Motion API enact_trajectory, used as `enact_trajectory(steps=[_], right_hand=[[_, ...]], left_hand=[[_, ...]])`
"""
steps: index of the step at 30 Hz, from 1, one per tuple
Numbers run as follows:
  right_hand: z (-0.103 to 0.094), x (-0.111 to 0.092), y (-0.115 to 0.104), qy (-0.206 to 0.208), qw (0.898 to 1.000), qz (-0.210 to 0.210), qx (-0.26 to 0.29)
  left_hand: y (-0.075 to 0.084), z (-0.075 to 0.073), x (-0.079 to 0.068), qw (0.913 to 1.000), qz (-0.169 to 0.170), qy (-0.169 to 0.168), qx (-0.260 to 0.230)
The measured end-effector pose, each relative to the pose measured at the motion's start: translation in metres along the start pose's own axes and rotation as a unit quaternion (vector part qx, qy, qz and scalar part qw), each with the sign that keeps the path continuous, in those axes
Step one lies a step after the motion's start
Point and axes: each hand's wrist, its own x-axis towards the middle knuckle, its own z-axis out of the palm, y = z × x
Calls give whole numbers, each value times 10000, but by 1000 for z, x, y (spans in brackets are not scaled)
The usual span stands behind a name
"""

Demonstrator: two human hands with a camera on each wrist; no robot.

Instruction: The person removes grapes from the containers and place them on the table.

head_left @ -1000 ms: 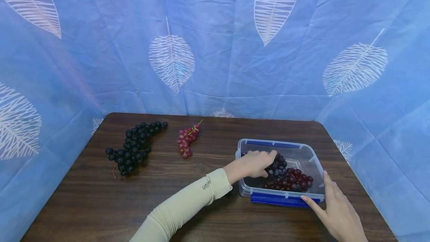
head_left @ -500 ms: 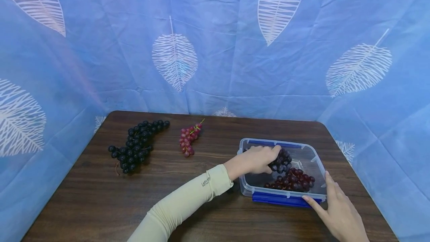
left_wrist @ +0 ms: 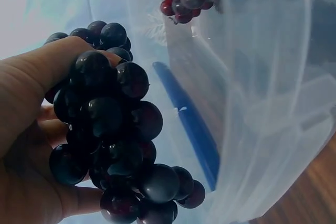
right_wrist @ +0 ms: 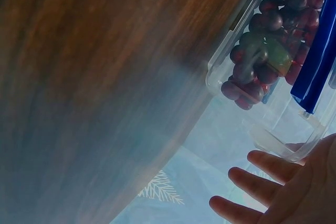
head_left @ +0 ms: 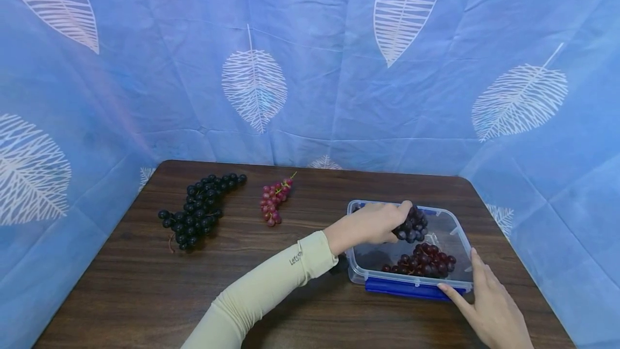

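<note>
My left hand [head_left: 378, 223] grips a bunch of dark purple grapes [head_left: 413, 226] over the clear plastic box [head_left: 355, 274]. In the left wrist view, the thumb and fingers curl round these dark grapes [left_wrist: 118, 129], which hang above the box wall [left_wrist: 268, 93]. A bunch of red grapes [head_left: 426, 260] lies inside, toward the front right. At the front right corner, my right hand [head_left: 494, 300] rests against the box, its thumb by the blue front clip [head_left: 404, 288] and its index finger along the right side. The right wrist view shows its fingers [right_wrist: 257, 184] straight and spread.
On the left of the brown wooden table [head_left: 271, 263] lies a large bunch of black grapes [head_left: 194, 217]. A small bunch of pinkish-red grapes [head_left: 273, 203] with a green stem lies to its right. Blue cloth [head_left: 315, 96] with white leaf prints hangs behind.
The left hand has risen slightly and shifted right with the dark grapes, away from the red bunch in the box. The right hand keeps its place at the corner.
</note>
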Motion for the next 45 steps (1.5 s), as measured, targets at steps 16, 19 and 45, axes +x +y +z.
enact_trajectory(steps=[16,19,45], right_hand=[[1,2,0,-147,9999,81,-4],[1,2,0,-171,9998,111,5],[4,5,3,-196,9997,147,-26]], left_hand=[[-15,-16,-22,9995,-262,146,-87],[-20,-18,-29,9993,-305,174,-95],[-67,-25,-91,9945,-785,583,-371]])
